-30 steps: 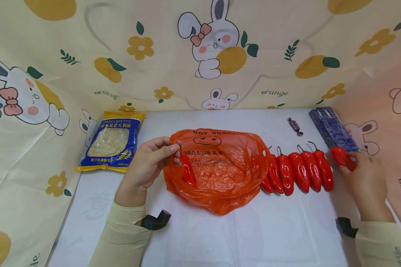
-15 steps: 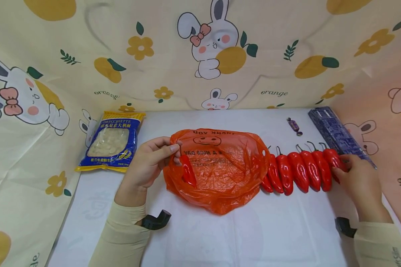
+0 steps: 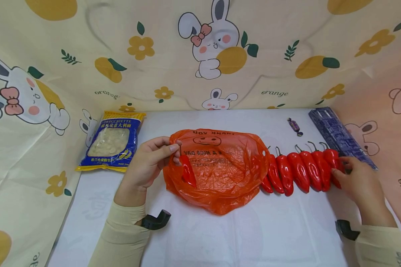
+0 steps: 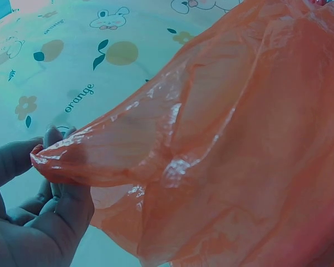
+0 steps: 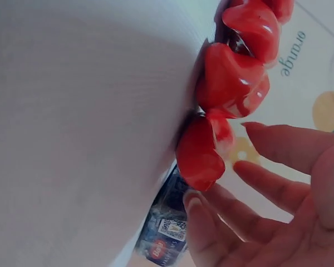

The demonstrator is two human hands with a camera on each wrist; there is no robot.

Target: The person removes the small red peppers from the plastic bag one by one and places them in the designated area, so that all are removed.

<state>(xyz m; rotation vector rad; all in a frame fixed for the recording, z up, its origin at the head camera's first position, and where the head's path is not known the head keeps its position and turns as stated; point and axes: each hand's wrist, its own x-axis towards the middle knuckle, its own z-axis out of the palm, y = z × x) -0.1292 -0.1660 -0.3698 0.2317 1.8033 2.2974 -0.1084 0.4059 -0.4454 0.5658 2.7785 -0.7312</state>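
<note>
My left hand (image 3: 155,157) pinches the edge of a translucent red plastic bag (image 3: 220,174) printed with a smiley face. In the left wrist view, thumb and fingers hold a gathered corner of the bag (image 4: 211,144). A red chili pepper (image 3: 188,171) shows at the bag's opening, beside the left fingertips. Right of the bag, several glossy red peppers (image 3: 299,170) with dark stems lie side by side in a row. My right hand (image 3: 362,181) is at the rightmost pepper (image 3: 331,159). In the right wrist view its fingers are spread around that pepper (image 5: 200,153).
A blue and yellow bag of orecchiette pasta (image 3: 109,141) lies at the back left. A small purple wrapped candy (image 3: 294,127) sits behind the peppers. At the back right is a long dark blue package (image 3: 337,133). Printed cloth walls (image 3: 153,81) enclose the white table (image 3: 247,237).
My right hand has brought a pepper left from beside the blue package, laid it at the row's right end and loosened its fingers. My left hand has kept its hold on the bag.
</note>
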